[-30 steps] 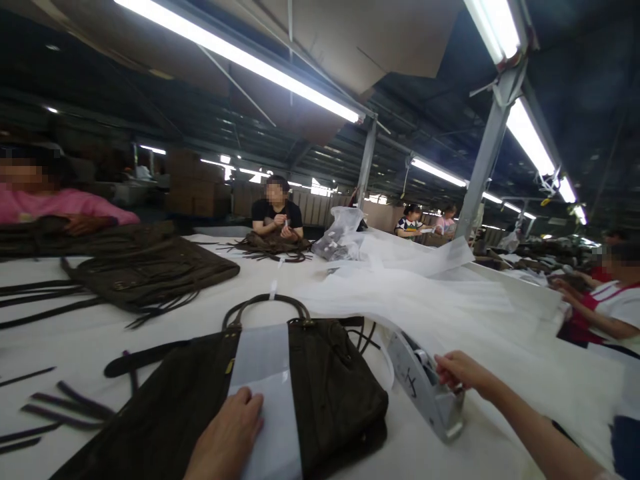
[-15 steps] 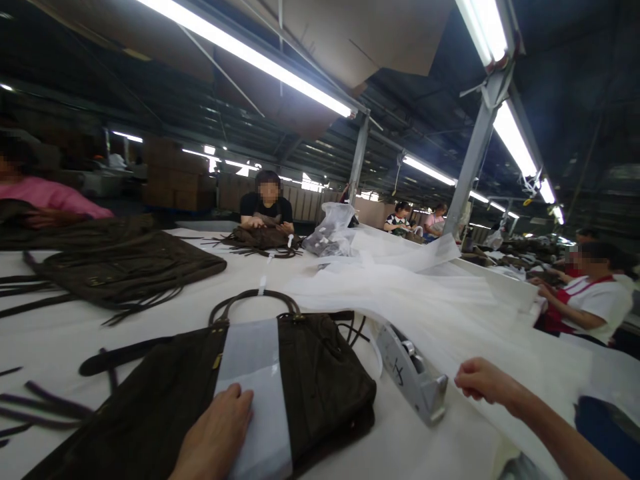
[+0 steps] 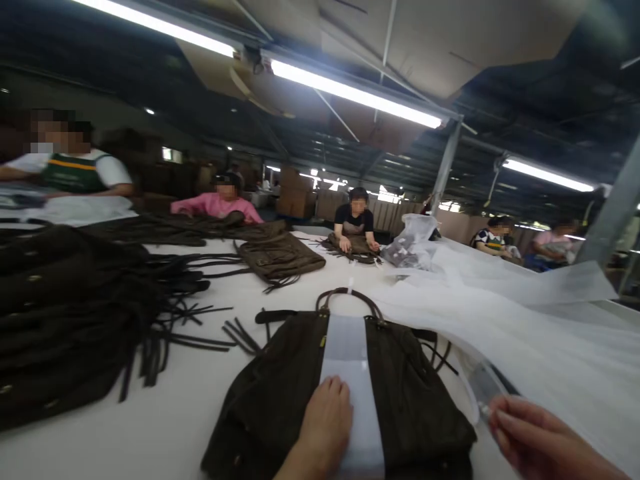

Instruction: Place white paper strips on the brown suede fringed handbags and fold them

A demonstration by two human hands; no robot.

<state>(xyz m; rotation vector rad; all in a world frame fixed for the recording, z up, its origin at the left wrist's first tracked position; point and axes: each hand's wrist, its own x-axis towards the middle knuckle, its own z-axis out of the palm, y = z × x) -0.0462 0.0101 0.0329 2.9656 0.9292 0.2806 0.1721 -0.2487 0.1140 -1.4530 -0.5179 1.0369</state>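
A dark brown handbag (image 3: 415, 400) lies flat on the white table (image 3: 165, 420), its looped handle (image 3: 350, 294) pointing away from me. A white paper band (image 3: 350, 353) runs down its middle. My left hand (image 3: 320, 433) rests flat on the band's near end, fingers stretched out and holding nothing. My right hand (image 3: 540, 443) is at the bag's lower right corner, fingers pinched on a short strip of clear tape (image 3: 481, 388) that sticks up to the left. The tape dispenser is not visible.
A heap of dark fringed bags (image 3: 60, 320) fills the left side, loose straps (image 3: 200, 327) trailing from it. Another fringed bag (image 3: 280, 257) lies farther back. White sheets (image 3: 525, 320) cover the right. A clear plastic bag (image 3: 410, 243) stands behind. Several people work along the far edge.
My right hand left the tape dispenser and came toward me with a strip of tape. The view swung left, so the dispenser dropped out of sight. My left hand stayed on the band.
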